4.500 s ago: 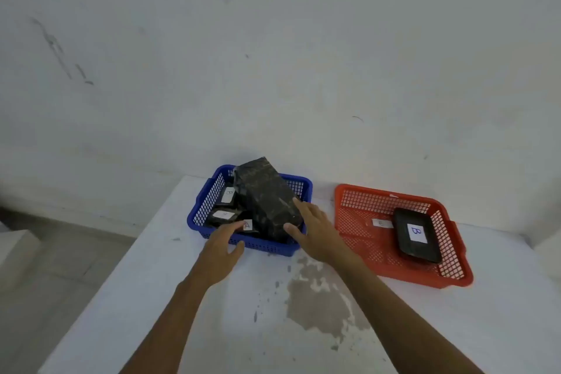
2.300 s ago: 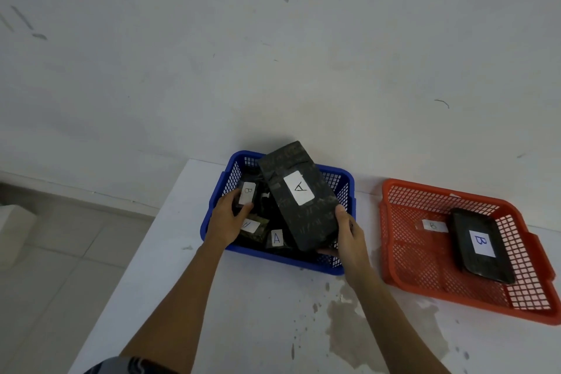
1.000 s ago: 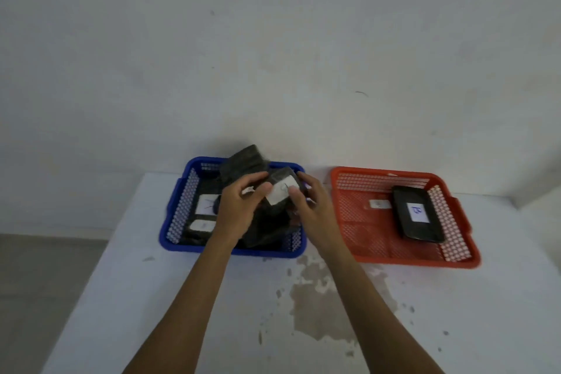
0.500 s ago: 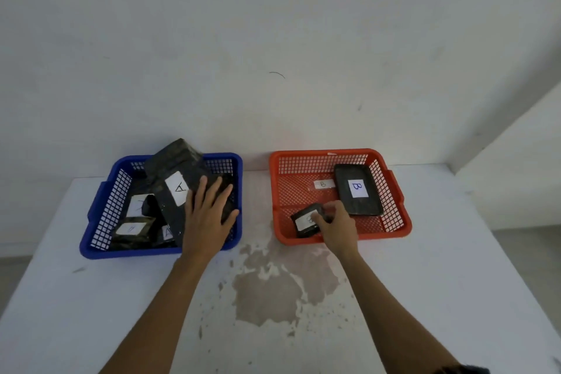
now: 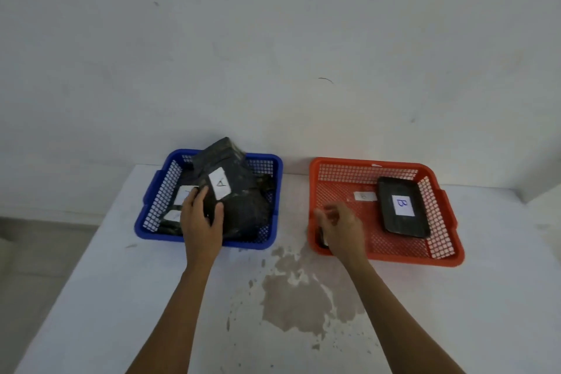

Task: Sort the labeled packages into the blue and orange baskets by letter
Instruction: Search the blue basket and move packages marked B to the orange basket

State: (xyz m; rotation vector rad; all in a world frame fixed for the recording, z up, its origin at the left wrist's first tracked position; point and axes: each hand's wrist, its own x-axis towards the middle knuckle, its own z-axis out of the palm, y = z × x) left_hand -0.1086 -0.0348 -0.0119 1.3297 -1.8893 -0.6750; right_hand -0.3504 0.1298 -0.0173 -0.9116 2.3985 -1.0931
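Labeled packages, all dark-wrapped with white paper tags, lie divided between two mesh baskets on a white table with a worn patch in its paint. The blue basket holds a heap topped by a large package marked "A", propped at a tilt on smaller ones beneath. The left hand rests flat on this heap, fingers loosely spread against the large package's near face, gripping nothing; it is probably steadying the pile or feeling for the next tag. The orange basket holds a flat package marked "B" at its right side and a loose label on its floor. The right hand hovers at the near-left corner, fingers relaxed and apart, over a small dark package mostly hidden beneath it, apparently just released. Its letter cannot be read.
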